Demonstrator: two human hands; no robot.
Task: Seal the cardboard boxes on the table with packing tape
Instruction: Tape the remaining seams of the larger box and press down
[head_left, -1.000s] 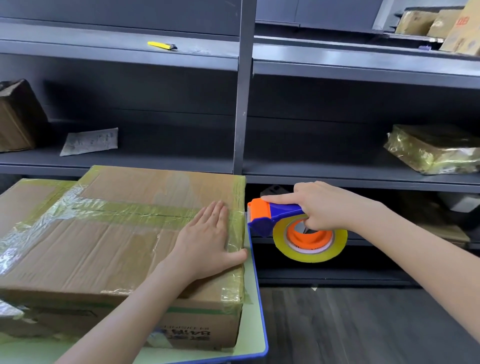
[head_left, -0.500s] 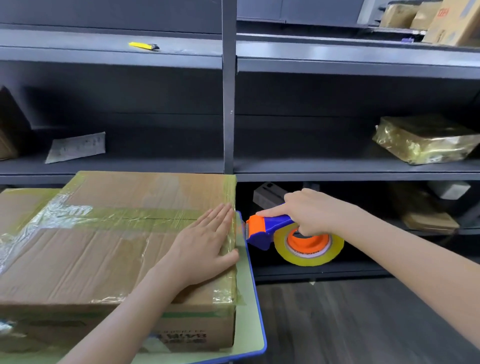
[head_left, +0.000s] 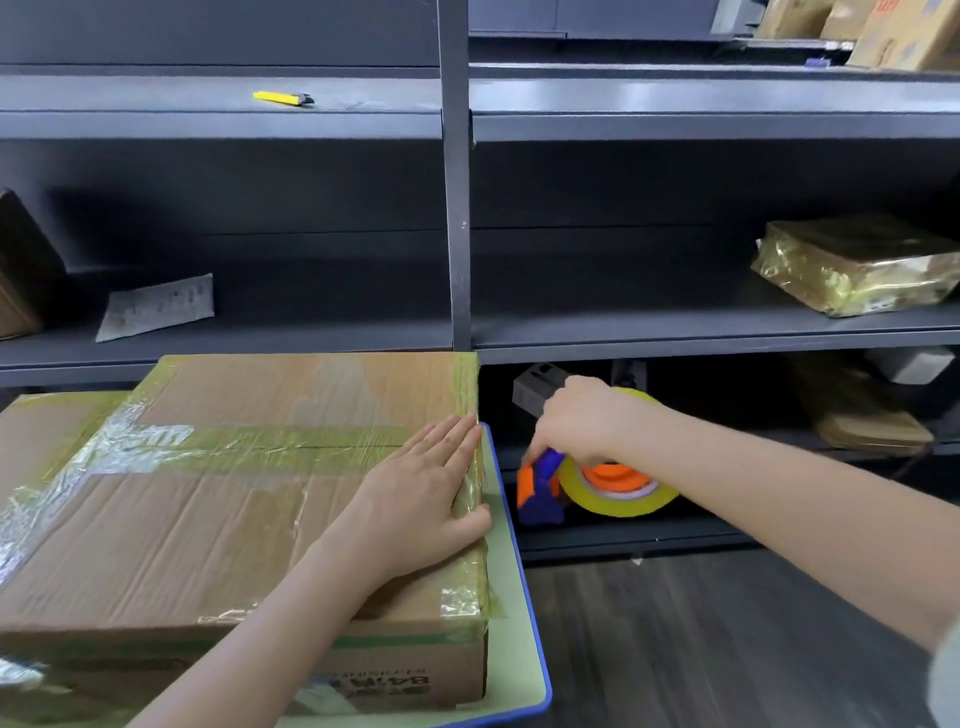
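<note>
A large cardboard box (head_left: 218, 519) lies on the table (head_left: 511, 613), its top seam and right edge covered with clear tape. My left hand (head_left: 421, 499) lies flat on the box's right edge, fingers straight, thumb over the side. Just right of the table, off its edge, my right hand (head_left: 582, 421) grips the tape dispenser (head_left: 543, 488), a blue and orange handle with a yellowish tape roll (head_left: 623, 493) on an orange hub. The dispenser's nose points downward beside the box's right side.
A second taped box (head_left: 47, 431) sits behind at the left. Dark metal shelving (head_left: 457, 208) stands behind, holding a yellow utility knife (head_left: 283, 97), a paper sheet (head_left: 156, 306), a foil-wrapped parcel (head_left: 857, 265) and cardboard boxes (head_left: 904, 31). Dark wooden floor (head_left: 701, 649) lies to the right.
My right hand has tilted the dispenser so its nose dropped from level to pointing down beside the box's right side. My left hand stays flat on the box edge.
</note>
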